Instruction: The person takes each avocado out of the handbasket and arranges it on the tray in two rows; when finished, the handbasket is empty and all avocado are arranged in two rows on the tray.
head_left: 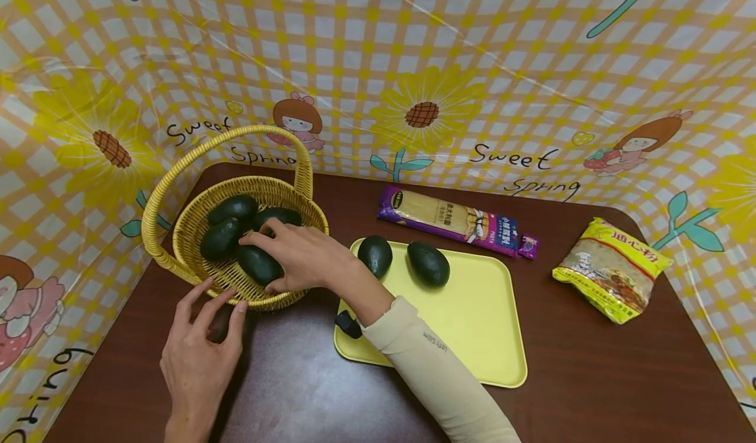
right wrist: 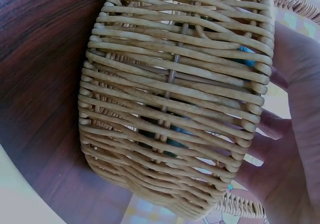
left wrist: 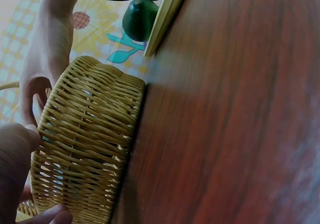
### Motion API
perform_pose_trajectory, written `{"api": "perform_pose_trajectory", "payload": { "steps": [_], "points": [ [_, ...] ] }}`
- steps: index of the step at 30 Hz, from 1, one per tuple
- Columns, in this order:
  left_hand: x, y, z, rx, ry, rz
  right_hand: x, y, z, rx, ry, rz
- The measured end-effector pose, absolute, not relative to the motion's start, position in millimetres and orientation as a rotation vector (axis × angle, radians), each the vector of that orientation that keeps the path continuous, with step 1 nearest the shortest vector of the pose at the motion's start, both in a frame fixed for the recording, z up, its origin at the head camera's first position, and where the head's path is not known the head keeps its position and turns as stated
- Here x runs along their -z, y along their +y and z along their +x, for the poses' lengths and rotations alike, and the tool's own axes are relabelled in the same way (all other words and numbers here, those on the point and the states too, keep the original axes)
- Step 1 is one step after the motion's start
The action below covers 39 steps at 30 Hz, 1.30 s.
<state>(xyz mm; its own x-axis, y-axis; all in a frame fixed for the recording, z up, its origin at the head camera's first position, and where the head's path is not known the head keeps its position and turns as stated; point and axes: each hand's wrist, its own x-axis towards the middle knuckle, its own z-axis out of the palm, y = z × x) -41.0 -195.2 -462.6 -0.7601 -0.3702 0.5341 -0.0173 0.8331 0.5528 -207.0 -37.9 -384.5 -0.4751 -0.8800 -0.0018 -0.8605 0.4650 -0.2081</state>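
A yellow wicker basket (head_left: 186,233) with a tall arched handle (head_left: 221,138) stands at the left of the table and holds several dark green avocados (head_left: 233,209). My right hand (head_left: 307,256) reaches over its rim and grips one avocado (head_left: 258,267) between thumb and fingers, low in the basket. The left hand (head_left: 203,351) touches the near side of the basket with its fingers spread. In the left wrist view, its fingertips (left wrist: 61,217) lie against the woven wall (left wrist: 90,144). Through the weave in the right wrist view, the avocados show only in part.
A yellow tray (head_left: 466,318) lies under the right forearm, with two avocados (head_left: 428,264) at its far edge. Behind it is a purple pasta pack (head_left: 445,220). A yellow noodle bag (head_left: 614,269) lies at the right. Patterned cloth (head_left: 366,56) surrounds the table.
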Motion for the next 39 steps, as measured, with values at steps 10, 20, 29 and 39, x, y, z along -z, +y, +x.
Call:
{"api": "perform_pose_trajectory", "payload": {
  "steps": [10,20,29,39],
  "points": [
    [462.6,-195.1,-40.9,0.694,-2.345,0.269,382.9,-31.3,-203.5,0.306,2.628,-1.547],
    [461.1,-195.2,-40.3,0.684,-2.354,0.28,382.9,-21.8,-199.5,0.372,2.677,-1.563],
    [460.8,-194.1,-40.1,0.689,-2.355,0.285,382.9,-14.5,-195.8,0.405,2.716,-1.564],
    [459.2,-194.2,-39.2,0.698,-2.365,0.29,383.8,-7.5,-193.2,0.431,2.769,-1.549]
  ]
}}
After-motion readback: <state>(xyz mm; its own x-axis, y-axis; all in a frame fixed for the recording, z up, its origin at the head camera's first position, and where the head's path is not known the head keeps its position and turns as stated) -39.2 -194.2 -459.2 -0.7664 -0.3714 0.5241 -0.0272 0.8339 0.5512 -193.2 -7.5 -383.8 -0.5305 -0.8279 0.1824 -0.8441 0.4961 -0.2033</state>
